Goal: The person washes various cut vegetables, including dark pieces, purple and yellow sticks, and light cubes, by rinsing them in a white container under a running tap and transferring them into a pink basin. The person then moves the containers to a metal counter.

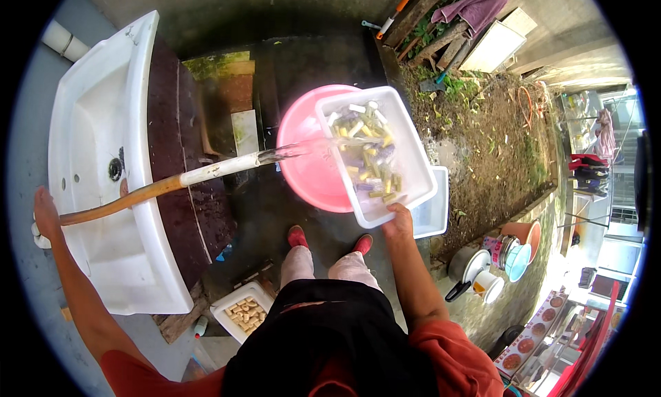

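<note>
right hand (399, 223) pinches a smooth rectangular tub (411, 164); left hand (47, 214), by a curved tube (158, 189): cannot tell its grip.

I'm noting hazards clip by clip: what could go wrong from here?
Only the right hand is seen gripping the white tub, at one edge, so the tub might tip. Water from the hose pours in among the small pieces and could splash some out. The dark floor near the red shoes looks wet, so a slip is possible.
</note>
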`<state>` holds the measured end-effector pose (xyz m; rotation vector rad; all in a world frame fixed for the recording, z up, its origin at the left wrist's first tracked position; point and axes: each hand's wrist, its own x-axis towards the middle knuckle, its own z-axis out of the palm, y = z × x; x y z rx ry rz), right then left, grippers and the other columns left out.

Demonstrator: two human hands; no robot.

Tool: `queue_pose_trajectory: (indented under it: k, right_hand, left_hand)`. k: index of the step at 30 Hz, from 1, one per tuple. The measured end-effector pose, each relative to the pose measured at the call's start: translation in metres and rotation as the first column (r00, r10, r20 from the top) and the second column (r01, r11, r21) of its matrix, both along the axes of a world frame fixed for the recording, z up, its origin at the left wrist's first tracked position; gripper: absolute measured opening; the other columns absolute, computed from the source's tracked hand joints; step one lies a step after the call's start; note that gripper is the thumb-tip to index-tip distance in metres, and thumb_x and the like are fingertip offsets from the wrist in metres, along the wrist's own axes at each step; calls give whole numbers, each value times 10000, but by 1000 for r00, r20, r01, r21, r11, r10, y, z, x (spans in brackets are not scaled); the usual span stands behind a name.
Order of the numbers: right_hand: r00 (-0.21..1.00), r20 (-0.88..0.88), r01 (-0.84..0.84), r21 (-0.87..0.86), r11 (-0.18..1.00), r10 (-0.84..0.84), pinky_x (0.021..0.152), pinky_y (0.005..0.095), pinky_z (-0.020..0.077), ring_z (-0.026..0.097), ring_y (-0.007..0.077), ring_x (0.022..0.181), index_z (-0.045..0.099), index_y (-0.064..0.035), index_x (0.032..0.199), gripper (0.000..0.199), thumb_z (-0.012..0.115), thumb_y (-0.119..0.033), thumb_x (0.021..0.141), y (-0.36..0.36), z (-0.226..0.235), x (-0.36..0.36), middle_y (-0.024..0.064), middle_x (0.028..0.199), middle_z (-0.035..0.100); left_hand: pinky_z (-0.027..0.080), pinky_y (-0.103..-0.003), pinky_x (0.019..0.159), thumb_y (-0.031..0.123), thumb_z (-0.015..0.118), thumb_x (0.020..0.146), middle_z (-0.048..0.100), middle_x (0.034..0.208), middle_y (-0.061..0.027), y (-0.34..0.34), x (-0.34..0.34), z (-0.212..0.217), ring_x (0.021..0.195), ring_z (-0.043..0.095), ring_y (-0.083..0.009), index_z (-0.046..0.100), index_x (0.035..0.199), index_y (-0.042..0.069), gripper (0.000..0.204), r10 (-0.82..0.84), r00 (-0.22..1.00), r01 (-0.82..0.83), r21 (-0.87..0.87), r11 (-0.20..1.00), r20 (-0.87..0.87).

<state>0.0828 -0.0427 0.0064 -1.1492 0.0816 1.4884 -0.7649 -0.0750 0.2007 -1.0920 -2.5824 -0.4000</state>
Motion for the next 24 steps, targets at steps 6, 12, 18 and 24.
queue_pose_trajectory:
  k: [6, 12, 18, 24]
  right_hand:
    - [995, 98, 22, -18, 1000, -20, 998, 513, 346, 452, 373, 1116, 359, 4, 1245, 633, 445, 59, 620, 8, -22, 1, 178, 1161, 469]
    - [996, 70, -63, 48, 997, 60, 1003, 498, 344, 452, 368, 1123, 342, -8, 1276, 680, 447, 64, 607, 0, -19, -2, 170, 1174, 476]
    - [994, 56, -97, 34, 995, 95, 1020, 491, 332, 436, 367, 1153, 326, 0, 1295, 730, 452, 72, 580, -10, 15, 6, 168, 1206, 469]
    - [986, -73, -149, 37, 988, 152, 985, 468, 361, 449, 356, 1111, 339, -6, 1271, 677, 463, 67, 609, -12, -3, 9, 157, 1168, 467]
  left_hand:
    - [343, -321, 984, -1, 397, 787, 554, 1194, -114, -6, 4, -13, 1127, 498, -232, 550, 1169, 30, 413, -302, 952, 273, 307, 912, 50]
    - [311, -324, 1008, -30, 413, 753, 536, 1213, -119, -19, -9, -8, 1154, 470, -243, 527, 1179, 14, 443, -288, 925, 147, 466, 872, 248]
    - [338, -354, 981, -17, 480, 801, 563, 1165, -138, 8, 249, 14, 1108, 502, -271, 547, 1132, -15, 338, -480, 849, 513, 126, 849, -222]
    - [386, -430, 931, 283, 689, 770, 444, 1297, -165, 12, 603, -123, 1165, 443, -267, 213, 1419, 91, 828, -192, -145, 238, 223, 945, 971]
